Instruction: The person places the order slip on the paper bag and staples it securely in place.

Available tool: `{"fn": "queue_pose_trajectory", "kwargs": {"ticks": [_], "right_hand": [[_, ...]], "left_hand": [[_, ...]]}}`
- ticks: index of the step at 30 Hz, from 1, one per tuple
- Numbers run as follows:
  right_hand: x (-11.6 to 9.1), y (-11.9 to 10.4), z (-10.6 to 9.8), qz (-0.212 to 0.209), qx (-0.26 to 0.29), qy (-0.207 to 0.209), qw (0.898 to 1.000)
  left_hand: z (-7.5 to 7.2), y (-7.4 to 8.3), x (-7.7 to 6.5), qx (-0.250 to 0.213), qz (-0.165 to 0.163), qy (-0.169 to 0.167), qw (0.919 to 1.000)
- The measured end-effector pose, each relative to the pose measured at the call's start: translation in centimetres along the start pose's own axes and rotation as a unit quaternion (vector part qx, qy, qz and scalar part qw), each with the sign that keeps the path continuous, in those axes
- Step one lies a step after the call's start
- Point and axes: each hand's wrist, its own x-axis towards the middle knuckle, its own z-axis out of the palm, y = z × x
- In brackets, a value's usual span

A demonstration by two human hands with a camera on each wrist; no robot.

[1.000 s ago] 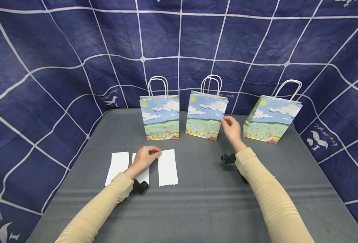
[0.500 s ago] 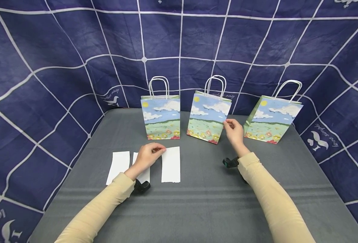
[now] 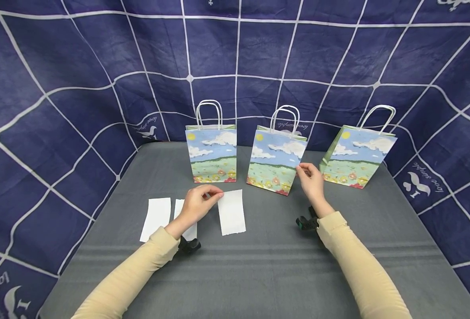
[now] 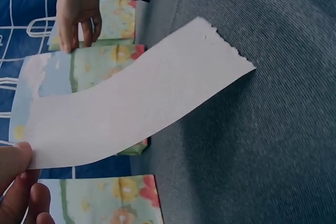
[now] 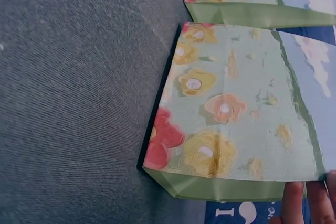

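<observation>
Between thumb and fingers, my left hand (image 3: 198, 203) pinches the top corner of a white paper strip (image 3: 232, 213). In the left wrist view the strip (image 4: 142, 93) curves away from the fingers, its far end ragged as if torn. My right hand (image 3: 311, 182) holds the right side edge of the middle gift bag (image 3: 276, 159), a paper bag with white handles, a sky and a flower field. This bag stands turned slightly. The right wrist view has fingertips (image 5: 294, 203) at the green side of the bag (image 5: 226, 114).
A matching bag (image 3: 212, 155) stands to the left, another (image 3: 358, 155) leans back at the right. Two more white strips lie on the grey table (image 3: 259, 274), the left one (image 3: 155, 219) whole in view, the other (image 3: 189, 231) partly behind my left hand. Blue gridded cloth (image 3: 235, 48) hangs behind.
The middle bag has come toward me and a little right with my right hand. My left hand has moved right, carrying the strip, whose lower end now swings rightward.
</observation>
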Motion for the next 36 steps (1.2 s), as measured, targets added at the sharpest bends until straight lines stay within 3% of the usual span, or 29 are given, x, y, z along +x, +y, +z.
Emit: {"fn": "queue_pose_trajectory", "kwargs": {"ticks": [10,18,27,36], "right_hand": [[-1.9,-0.4,0.1,-0.009,0.011,-0.005,1.000],[-3.2,-1.3,0.5,-0.023,0.011,-0.014,1.000],[-4.8,-1.7,0.7,-0.048,0.006,-0.027,0.998],[-6.5,-2.7,1.2,-0.064,0.003,-0.051,0.997]], "left_hand": [[0.1,0.8,-0.1,-0.011,0.014,0.005,0.9998],[0.0,1.6,0.1,-0.029,0.049,0.016,0.9983],[-0.3,3.3,0.6,-0.042,0.047,0.017,0.9979],[-0.5,4.6,1.1,-0.055,0.062,0.052,0.9952]]}}
